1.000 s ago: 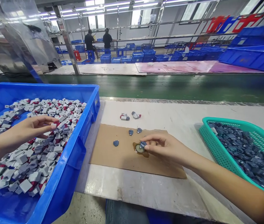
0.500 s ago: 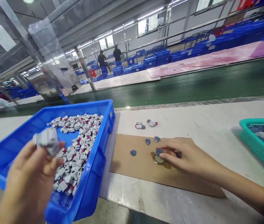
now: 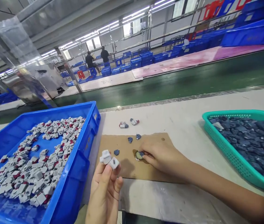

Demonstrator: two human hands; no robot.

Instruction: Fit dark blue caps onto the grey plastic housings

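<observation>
My left hand (image 3: 106,189), raised before the near table edge, pinches a few white plastic pieces (image 3: 108,159) between thumb and fingers. Over the cardboard sheet (image 3: 155,174), my right hand (image 3: 163,157) grips a small dark blue piece (image 3: 141,153) at a small round metal dish (image 3: 137,157). Whether the piece touches the dish's contents, I cannot tell. Three loose dark blue pieces, a left one (image 3: 116,152), a middle one (image 3: 130,140) and a right one (image 3: 138,136), lie on the cardboard. Behind it rest two white, red and blue pieces (image 3: 123,125).
A blue bin (image 3: 75,174) of white and red pieces stands at the left. At the right is a green basket (image 3: 230,155) full of dark blue pieces. A green conveyor belt (image 3: 169,84) runs behind the table; two people sit far beyond.
My left hand has moved right from over the blue bin to in front of the cardboard, still holding white pieces. The view has turned right, showing more of the green basket. My right hand stays at the dish.
</observation>
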